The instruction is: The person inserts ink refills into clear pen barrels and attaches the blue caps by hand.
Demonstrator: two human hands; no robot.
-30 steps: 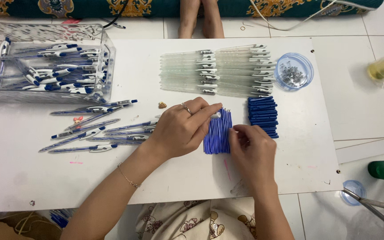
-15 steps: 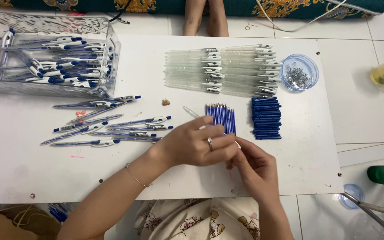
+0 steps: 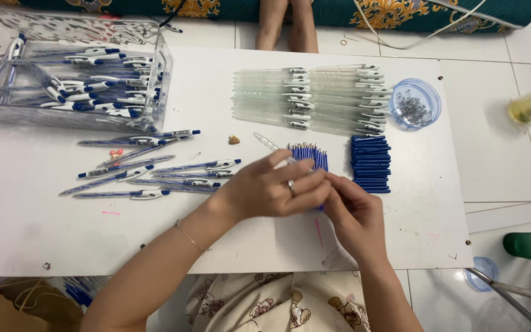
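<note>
My left hand (image 3: 271, 187) is closed around a clear pen barrel (image 3: 267, 143) whose tip sticks out past the fingers toward the far left. My right hand (image 3: 354, 215) meets it fingertip to fingertip, pinching a thin blue refill (image 3: 322, 208) of which only a sliver shows. Just behind both hands lies a bundle of blue refills (image 3: 308, 154). A stack of dark blue pen parts (image 3: 370, 163) sits to its right. Rows of clear barrels (image 3: 311, 98) lie further back.
A clear plastic box (image 3: 155, 74) of finished blue-and-white pens stands at the back left. Several finished pens (image 3: 149, 169) lie loose on the white board (image 3: 32, 233). A blue bowl (image 3: 431, 92) of small springs stands at the back right. Another person's feet (image 3: 287, 24) are beyond the board.
My left hand left the refill bundle and came nearer, now holding a clear barrel. My right hand moved in to meet its fingertips.
</note>
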